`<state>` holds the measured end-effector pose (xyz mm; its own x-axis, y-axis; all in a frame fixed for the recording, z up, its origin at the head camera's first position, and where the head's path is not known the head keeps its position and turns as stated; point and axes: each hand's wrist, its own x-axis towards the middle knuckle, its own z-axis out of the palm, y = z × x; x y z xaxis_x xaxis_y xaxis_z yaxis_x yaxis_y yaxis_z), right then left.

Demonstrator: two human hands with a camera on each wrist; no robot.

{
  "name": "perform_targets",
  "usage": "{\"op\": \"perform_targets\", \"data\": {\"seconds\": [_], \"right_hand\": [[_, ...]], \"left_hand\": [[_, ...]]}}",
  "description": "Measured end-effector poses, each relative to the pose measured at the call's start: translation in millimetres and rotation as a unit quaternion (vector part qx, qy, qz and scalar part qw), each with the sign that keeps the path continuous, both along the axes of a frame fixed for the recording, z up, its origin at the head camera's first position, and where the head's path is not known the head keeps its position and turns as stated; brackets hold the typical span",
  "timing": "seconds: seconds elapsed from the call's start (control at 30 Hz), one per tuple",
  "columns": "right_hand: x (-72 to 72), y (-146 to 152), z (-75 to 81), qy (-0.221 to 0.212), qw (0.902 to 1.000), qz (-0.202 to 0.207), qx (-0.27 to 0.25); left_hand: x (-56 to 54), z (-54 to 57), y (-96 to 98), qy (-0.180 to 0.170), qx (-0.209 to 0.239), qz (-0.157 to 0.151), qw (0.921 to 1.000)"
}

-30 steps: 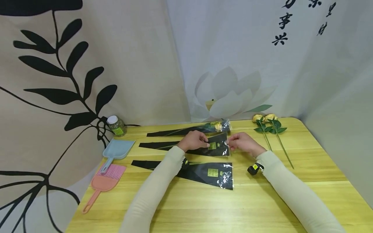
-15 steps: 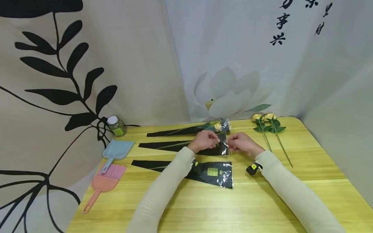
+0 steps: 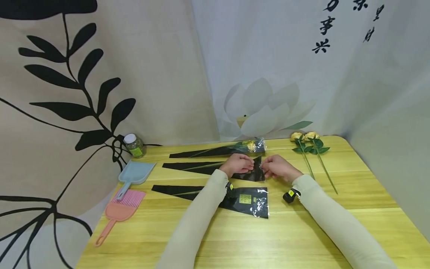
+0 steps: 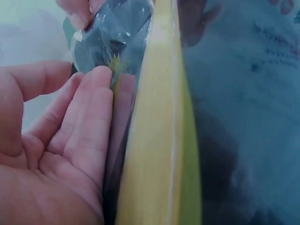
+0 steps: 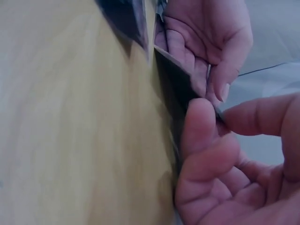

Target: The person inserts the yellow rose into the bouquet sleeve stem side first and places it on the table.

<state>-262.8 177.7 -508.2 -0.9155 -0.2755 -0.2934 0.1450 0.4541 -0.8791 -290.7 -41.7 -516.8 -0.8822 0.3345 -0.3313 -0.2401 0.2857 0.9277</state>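
Observation:
A black, clear-fronted flower sleeve [image 3: 256, 173] lies in the middle of three such sleeves, its wide end to the right. My left hand [image 3: 239, 164] is over its wide part, thumb and fingertips pinching the film; in the left wrist view the fingers of the left hand [image 4: 61, 136] lie fairly straight against the film. At the open end my right hand [image 3: 280, 167] pinches the edge. In the right wrist view a dark corner of the sleeve [image 5: 176, 77] stands up between thumb and fingers of the right hand [image 5: 234, 164]. A thin stem shows in the narrow part.
Behind lies a sleeve with a yellow rose [image 3: 251, 146]; in front, another labelled sleeve [image 3: 258, 201]. Two loose yellow roses [image 3: 304, 137] lie at the back right. A lidded jar [image 3: 135, 145], blue dustpan [image 3: 136, 172] and pink dustpan [image 3: 121, 211] are on the left.
My left hand has slid right along the middle sleeve, covering its label. The sleeve's wide end now stands more raised and bent. My right hand has stayed at the open end.

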Motion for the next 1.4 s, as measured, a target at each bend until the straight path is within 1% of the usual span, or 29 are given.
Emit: {"op": "perform_targets", "data": {"seconds": [0.13, 0.23, 0.47, 0.57, 0.7, 0.83, 0.93, 1.1, 1.27, 1.4], "right_hand": [[-1.4, -0.2, -0.8, -0.003, 1.0000, -0.002, -0.001], [-1.5, -2.6, -1.5, -0.001, 1.0000, -0.005, -0.008], [1.0, -15.1, -0.9, 0.017, 0.9996, 0.020, -0.011], [-0.3, -18.6, -0.3, 0.018, 0.9996, 0.020, -0.009], [-1.2, -18.7, 1.9, 0.028, 0.9994, 0.018, -0.013], [0.4, -14.0, 2.0, 0.023, 0.9995, -0.001, -0.021], [1.9, -9.6, 0.0, 0.022, 0.9994, -0.001, -0.027], [1.2, -1.3, -3.4, 0.020, 0.9995, -0.001, -0.024], [1.2, 4.2, -2.2, 0.012, 0.9999, -0.006, -0.005], [0.9, 5.5, -2.1, 0.003, 1.0000, -0.005, 0.001]], "left_hand": [[-2.6, -1.5, -0.1, -0.013, 0.017, 0.011, 0.9997], [-3.7, -2.2, -0.3, -0.015, 0.019, 0.014, 0.9996], [0.3, -4.8, -1.5, -0.017, 0.012, 0.024, 0.9995], [1.8, -3.4, -1.4, -0.014, 0.012, 0.025, 0.9995], [0.6, -0.6, 1.0, -0.005, 0.015, 0.032, 0.9994], [1.0, 1.4, 2.9, -0.010, 0.022, 0.034, 0.9991], [3.3, 2.7, 2.2, -0.014, 0.027, 0.035, 0.9989], [5.8, 2.7, 1.1, -0.003, 0.028, 0.037, 0.9989], [7.0, 0.4, 5.0, 0.015, 0.022, 0.040, 0.9989], [7.4, -1.5, 5.7, 0.023, 0.014, 0.040, 0.9989]]}}
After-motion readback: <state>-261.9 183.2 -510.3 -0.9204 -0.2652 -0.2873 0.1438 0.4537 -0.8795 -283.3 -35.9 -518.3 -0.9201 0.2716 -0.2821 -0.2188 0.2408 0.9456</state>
